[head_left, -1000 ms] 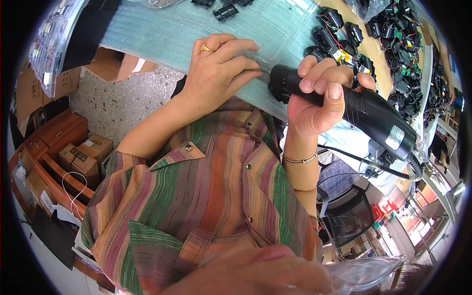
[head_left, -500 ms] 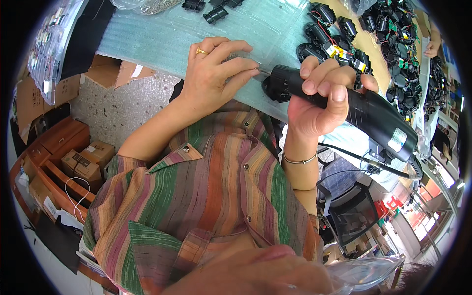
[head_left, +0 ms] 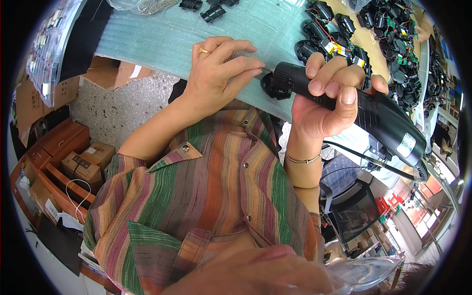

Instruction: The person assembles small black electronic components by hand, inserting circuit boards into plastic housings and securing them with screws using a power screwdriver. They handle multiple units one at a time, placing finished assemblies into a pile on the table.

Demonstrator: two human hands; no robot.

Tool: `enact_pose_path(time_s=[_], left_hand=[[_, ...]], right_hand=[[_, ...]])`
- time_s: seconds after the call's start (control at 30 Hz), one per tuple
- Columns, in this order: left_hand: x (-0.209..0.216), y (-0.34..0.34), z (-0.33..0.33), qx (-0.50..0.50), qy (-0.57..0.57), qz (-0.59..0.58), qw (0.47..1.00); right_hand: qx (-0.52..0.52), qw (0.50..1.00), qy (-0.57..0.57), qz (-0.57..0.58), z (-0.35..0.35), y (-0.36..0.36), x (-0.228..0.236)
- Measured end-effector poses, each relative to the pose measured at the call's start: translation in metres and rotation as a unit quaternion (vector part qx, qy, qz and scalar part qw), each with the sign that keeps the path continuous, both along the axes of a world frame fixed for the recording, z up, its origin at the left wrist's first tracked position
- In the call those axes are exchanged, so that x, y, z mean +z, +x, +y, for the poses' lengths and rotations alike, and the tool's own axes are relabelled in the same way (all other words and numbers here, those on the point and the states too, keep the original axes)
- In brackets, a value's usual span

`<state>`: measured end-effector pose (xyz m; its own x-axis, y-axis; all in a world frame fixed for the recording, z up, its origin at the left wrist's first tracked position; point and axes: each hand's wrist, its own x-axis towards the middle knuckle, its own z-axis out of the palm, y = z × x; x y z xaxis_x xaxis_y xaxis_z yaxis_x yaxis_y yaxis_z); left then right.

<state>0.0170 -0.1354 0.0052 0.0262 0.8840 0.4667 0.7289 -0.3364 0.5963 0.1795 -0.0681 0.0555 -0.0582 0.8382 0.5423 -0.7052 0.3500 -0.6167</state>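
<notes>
A black electric screwdriver [head_left: 386,120] lies tilted in my right hand [head_left: 327,101], fingers wrapped round its body and its bit end aimed left. At that tip my left hand [head_left: 211,73] pinches thumb and forefinger together; whatever sits between them is too small to make out. The other left fingers are loosely curled. Under the screwdriver's nose, a black plastic housing [head_left: 273,87] stands on the mat near the table edge, partly covered by the tool.
The work lies on a pale green foam mat [head_left: 162,37]. Several black housings with wires [head_left: 314,32] are at the back right, beside a larger pile [head_left: 398,59]. Loose black parts [head_left: 213,14] and a clear bag of small metal pieces [head_left: 147,5] lie at the back. The tool's cable [head_left: 364,156] hangs at right.
My right hand and the screwdriver have shifted slightly right. The left hand has moved a little right too, still pinching. A co-worker's hand at the upper right has moved up.
</notes>
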Motion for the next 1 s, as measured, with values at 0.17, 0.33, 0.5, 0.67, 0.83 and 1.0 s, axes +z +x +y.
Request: enact_pose_path(time_s=[0.17, 0.33, 0.5, 0.67, 0.83, 1.0], left_hand=[[-0.002, 0.001, 0.001, 0.004, -0.005, -0.009, 1.0], [-0.001, 0.001, 0.002, -0.001, -0.01, -0.008, 1.0], [-0.003, 0.001, 0.002, -0.022, -0.014, -0.016, 1.0], [-0.002, 0.002, 0.005, -0.058, 0.0, -0.024, 0.998], [-0.007, 0.011, 0.008, -0.06, 0.006, -0.025, 0.998], [-0.003, 0.017, 0.007, -0.079, -0.002, -0.013, 0.997]], right_hand=[[0.0, 1.0, 0.007, -0.004, 0.0, 0.0, 0.001], [0.002, 1.0, 0.01, -0.003, 0.002, 0.002, 0.001], [0.013, 1.0, 0.011, -0.021, 0.004, 0.004, 0.003], [0.072, 0.997, 0.02, -0.023, 0.008, 0.01, 0.007], [0.103, 0.994, -0.003, -0.044, 0.01, 0.02, 0.012], [0.105, 0.992, 0.015, -0.071, 0.007, 0.025, 0.012]])
